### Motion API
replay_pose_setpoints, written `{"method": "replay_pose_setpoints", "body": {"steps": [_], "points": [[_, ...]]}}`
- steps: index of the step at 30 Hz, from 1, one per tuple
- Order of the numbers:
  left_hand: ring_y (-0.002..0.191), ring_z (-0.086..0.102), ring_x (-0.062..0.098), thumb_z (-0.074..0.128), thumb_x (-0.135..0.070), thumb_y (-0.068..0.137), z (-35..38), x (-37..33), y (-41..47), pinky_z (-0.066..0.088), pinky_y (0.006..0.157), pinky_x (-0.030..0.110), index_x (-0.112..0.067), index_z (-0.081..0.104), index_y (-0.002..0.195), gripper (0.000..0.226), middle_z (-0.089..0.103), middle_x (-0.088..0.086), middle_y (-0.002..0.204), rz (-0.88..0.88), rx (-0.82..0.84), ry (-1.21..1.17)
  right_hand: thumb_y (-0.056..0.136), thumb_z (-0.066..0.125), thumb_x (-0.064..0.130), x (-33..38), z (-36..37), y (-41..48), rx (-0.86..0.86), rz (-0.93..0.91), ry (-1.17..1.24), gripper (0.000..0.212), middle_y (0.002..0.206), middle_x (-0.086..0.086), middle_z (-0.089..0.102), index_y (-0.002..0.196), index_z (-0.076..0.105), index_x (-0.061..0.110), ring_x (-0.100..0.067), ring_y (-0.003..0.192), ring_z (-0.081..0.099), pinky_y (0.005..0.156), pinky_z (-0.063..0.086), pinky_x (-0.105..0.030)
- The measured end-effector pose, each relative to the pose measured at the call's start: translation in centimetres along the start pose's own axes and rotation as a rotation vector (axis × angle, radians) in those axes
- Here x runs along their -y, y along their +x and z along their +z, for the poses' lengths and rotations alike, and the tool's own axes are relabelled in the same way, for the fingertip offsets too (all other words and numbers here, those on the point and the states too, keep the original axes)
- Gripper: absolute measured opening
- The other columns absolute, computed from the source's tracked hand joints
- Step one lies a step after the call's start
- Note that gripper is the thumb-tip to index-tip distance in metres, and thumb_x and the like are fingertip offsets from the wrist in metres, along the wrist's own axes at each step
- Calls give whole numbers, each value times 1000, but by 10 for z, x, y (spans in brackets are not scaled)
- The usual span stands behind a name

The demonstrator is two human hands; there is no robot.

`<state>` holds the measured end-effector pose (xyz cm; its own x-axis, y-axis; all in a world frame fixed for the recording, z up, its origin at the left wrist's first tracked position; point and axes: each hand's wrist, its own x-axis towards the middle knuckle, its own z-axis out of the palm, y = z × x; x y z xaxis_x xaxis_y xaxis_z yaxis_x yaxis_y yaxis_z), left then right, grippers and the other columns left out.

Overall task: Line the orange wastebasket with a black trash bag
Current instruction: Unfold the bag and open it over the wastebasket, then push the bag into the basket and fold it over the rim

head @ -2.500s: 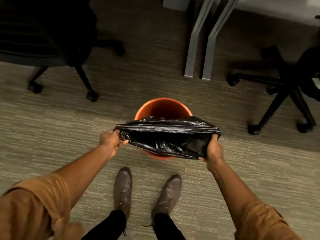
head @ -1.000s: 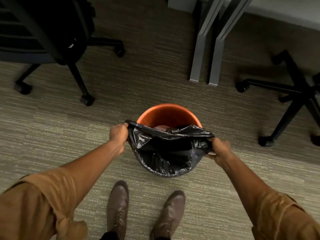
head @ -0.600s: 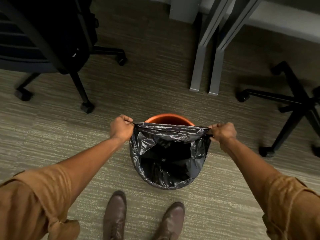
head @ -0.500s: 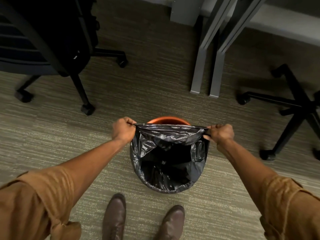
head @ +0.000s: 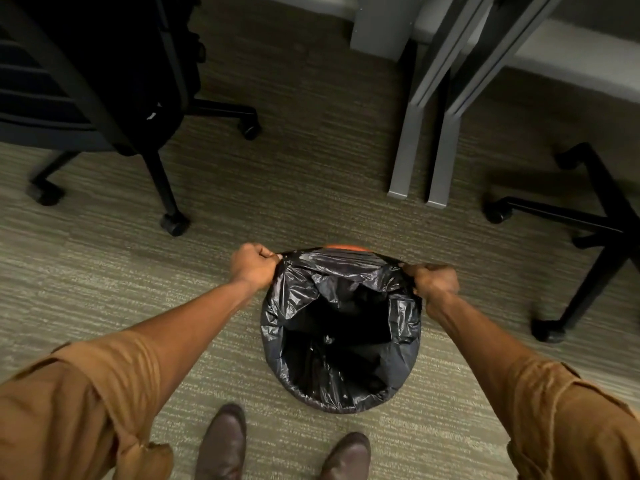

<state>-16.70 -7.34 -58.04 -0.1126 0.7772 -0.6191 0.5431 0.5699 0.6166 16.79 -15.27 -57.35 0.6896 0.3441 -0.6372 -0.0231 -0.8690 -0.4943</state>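
The black trash bag [head: 341, 327] hangs open inside the orange wastebasket [head: 343, 248] and is folded over its near and side rim. Only a thin orange sliver of the far rim shows. My left hand [head: 254, 265] is clenched on the bag's edge at the basket's far left. My right hand [head: 433, 280] is clenched on the edge at the far right. Between them the bag's far edge is pulled taut just short of the far rim.
The basket stands on striped carpet. A black office chair [head: 104, 84] is at the back left, another chair's wheeled base [head: 585, 230] at the right. Two grey desk legs [head: 426, 147] stand behind the basket. My brown shoes [head: 225, 441] are close in front.
Both hands have carried the bag's far edge away from me across the basket's mouth. The bag has spread over the near rim, and less orange shows than before.
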Motion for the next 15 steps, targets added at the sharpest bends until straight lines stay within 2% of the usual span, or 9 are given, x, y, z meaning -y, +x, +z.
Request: {"method": "replay_pose_setpoints", "body": {"steps": [2,4,6,8,10,12,13,15], "points": [[69,63,15,76,-17,100,4,5,7,50,60,26,-15,73,89,12,74,5,89,-21,-14,2,77,93,32,-3,7,3,11,14,-28,30,96,-12,81,87,77,8,-25,79,74,68,60,-34],[63,57,12,76,-18,100,6,10,12,44,53,23,-13,75,92,10,72,4,86,-49,-6,13,77,93,37,-3,14,9,25,-7,-47,33,94,-11,81,83,76,9,-28,82,75,73,63,-37],[63,54,14,74,-16,102,9,15,19,45,54,25,-6,77,96,12,71,8,85,-69,-11,35,79,91,45,2,20,15,41,-24,-53,40,88,-9,80,82,78,8,-29,84,76,75,64,-39],[64,50,16,69,-13,104,11,22,27,46,56,29,3,75,105,18,66,11,84,-89,16,83,87,81,54,7,20,19,71,-79,-226,49,84,-4,77,82,75,5,-26,82,73,66,54,-32],[68,52,16,64,-9,106,12,30,29,44,55,26,7,73,115,21,62,9,90,-119,118,166,91,78,40,5,20,23,74,-73,-319,38,87,-9,76,88,73,2,-25,76,69,64,49,-31],[81,60,19,66,-9,106,12,40,29,48,58,23,7,75,118,22,65,11,99,-136,206,237,87,76,17,-3,21,26,112,0,-236,22,85,-16,78,94,72,-4,-26,67,69,59,57,-36],[83,61,18,67,-9,105,12,46,29,47,59,22,7,76,113,20,67,12,101,-137,221,267,86,75,11,-7,20,25,155,48,-153,21,85,-19,79,95,72,-7,-28,65,72,60,61,-39],[77,57,13,62,-4,106,10,51,25,43,59,22,1,73,99,14,67,12,100,-109,227,356,88,77,13,-14,15,23,259,113,-24,26,82,-19,82,103,75,-9,-30,65,78,60,66,-43]]}}
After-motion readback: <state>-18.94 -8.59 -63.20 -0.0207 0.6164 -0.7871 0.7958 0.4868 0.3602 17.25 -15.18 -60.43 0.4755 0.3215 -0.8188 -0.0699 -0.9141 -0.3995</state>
